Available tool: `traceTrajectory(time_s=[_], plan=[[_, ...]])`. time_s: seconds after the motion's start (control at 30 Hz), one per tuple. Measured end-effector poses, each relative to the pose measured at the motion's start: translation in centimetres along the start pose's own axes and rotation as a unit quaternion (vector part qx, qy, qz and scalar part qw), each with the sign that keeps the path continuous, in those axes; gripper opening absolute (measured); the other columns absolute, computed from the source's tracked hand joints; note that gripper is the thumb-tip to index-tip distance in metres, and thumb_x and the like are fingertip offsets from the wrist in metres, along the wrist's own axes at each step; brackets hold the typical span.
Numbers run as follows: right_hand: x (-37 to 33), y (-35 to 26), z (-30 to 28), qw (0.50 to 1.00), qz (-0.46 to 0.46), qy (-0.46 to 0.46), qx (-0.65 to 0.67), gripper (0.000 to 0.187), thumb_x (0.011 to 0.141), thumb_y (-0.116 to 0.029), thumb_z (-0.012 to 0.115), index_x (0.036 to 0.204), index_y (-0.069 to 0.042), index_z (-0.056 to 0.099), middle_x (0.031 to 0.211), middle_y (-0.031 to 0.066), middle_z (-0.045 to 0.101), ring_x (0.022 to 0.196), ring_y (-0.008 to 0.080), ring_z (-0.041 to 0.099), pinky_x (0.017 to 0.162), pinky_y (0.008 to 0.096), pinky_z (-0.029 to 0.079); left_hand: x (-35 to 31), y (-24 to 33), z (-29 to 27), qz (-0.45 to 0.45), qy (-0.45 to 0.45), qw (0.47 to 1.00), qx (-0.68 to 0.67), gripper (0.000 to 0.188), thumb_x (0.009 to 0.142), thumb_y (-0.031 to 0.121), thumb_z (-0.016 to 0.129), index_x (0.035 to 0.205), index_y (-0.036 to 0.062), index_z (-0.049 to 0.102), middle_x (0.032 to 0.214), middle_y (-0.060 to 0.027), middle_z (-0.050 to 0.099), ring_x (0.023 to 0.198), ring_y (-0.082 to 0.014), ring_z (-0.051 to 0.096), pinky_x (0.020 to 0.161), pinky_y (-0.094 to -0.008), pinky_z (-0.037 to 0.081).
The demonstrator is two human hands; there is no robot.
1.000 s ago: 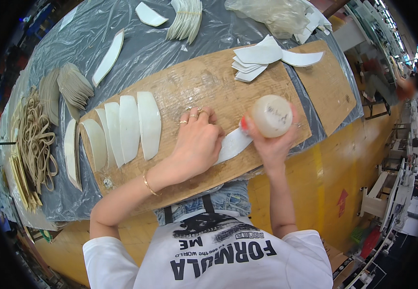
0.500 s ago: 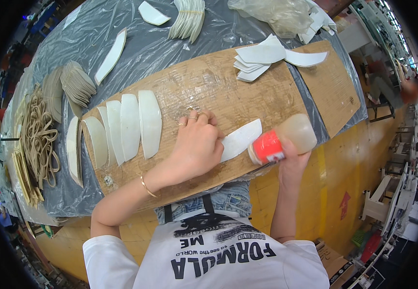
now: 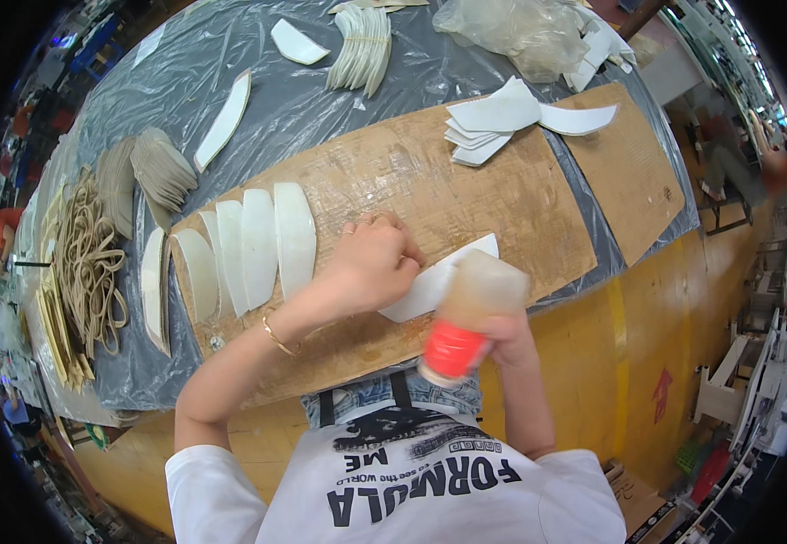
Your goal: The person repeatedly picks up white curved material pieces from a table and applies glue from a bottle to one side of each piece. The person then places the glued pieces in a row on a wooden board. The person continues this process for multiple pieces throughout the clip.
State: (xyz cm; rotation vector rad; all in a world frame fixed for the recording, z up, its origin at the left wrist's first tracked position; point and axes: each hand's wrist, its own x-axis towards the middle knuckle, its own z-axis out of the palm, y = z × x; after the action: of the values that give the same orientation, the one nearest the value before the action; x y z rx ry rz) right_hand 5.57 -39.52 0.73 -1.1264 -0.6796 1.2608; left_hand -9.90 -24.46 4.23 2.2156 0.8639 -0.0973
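Note:
My right hand [image 3: 502, 334] grips a translucent bottle [image 3: 487, 283] with cloudy yellowish contents and a red band, blurred by motion. The bottle tilts over the board's near edge, its red part toward me. Under it lies a white curved panel [image 3: 425, 292] on the brown cardboard [image 3: 366, 199]. My left hand [image 3: 377, 261] rests on the cardboard at the panel's left, fingers curled, thumb and forefinger closed at the panel's edge. Left of that hand, several pale, glossy curved panels [image 3: 294, 238] lie side by side.
A stack of white panels [image 3: 488, 113] sits at the cardboard's far right. Bundled strips [image 3: 360, 50] and a plastic bag [image 3: 516, 34] lie at the back. Tan cords [image 3: 85, 263] and grey-beige stacked pieces [image 3: 159, 172] lie at the left on plastic sheeting.
My right hand has swung the bottle left and toward me, turning its red end downward. The white panel has shifted slightly; the left hand stays beside it. The view has shifted a little.

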Motion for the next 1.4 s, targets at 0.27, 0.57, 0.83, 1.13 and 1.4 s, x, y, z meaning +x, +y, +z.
traceTrajectory(time_s=[0.27,0.57,0.83,1.13,1.4], plan=[[-0.5,-0.5,-11.4,0.843,-0.100,-0.099,0.520,0.083,0.071,-0.032,0.078,0.133,0.002,0.035,0.105,0.0182,0.047,0.084,0.0224,0.044,0.061,0.0327,0.055,0.4,2.4,1.7,0.031,0.063,0.994,0.078,0.017,0.080,0.023,0.070,0.085,0.0081,0.076,0.107,-0.0114,0.057,0.107,-0.0292,0.050,0.096,-0.0432,0.035],[1.1,0.0,-12.1,0.871,-0.077,-0.036,0.484,0.083,0.070,-0.036,0.077,0.132,0.003,0.037,0.103,0.0181,0.049,0.079,0.0208,0.044,0.058,0.0283,0.049,1.2,1.5,-1.1,-0.027,0.014,0.999,-0.025,0.017,0.076,0.023,0.073,0.080,0.0070,0.075,0.100,-0.0128,0.061,0.098,-0.0312,0.058,0.087,-0.0425,0.045],[1.8,-0.4,-10.3,0.897,-0.077,0.038,0.434,0.082,0.067,-0.041,0.075,0.129,0.002,0.042,0.094,0.0178,0.055,0.079,0.0228,0.050,0.058,0.0279,0.048,-3.0,-4.2,-5.4,-0.175,0.306,0.935,0.043,0.017,0.074,0.023,0.071,0.076,0.0064,0.075,0.109,-0.0154,0.061,0.109,-0.0331,0.054,0.097,-0.0473,0.038],[1.9,-0.6,-9.3,0.916,-0.087,0.075,0.384,0.083,0.067,-0.044,0.077,0.126,0.004,0.045,0.094,0.0169,0.053,0.077,0.0218,0.049,0.060,0.0268,0.047,-0.2,-0.5,-7.0,0.045,0.388,0.887,0.245,0.044,0.079,0.034,0.075,0.108,0.0011,0.069,0.113,-0.0159,0.061,0.115,-0.0331,0.050,0.099,-0.0474,0.033],[2.3,-0.4,-9.1,0.914,-0.114,0.108,0.375,0.082,0.067,-0.049,0.076,0.127,-0.001,0.045,0.092,0.0147,0.056,0.075,0.0206,0.050,0.053,0.0271,0.047,15.1,3.8,-7.1,0.080,0.207,0.962,0.159,0.033,0.076,0.031,0.078,0.091,0.0025,0.070,0.085,-0.0140,0.070,0.082,-0.0281,0.067,0.072,-0.0379,0.051]])
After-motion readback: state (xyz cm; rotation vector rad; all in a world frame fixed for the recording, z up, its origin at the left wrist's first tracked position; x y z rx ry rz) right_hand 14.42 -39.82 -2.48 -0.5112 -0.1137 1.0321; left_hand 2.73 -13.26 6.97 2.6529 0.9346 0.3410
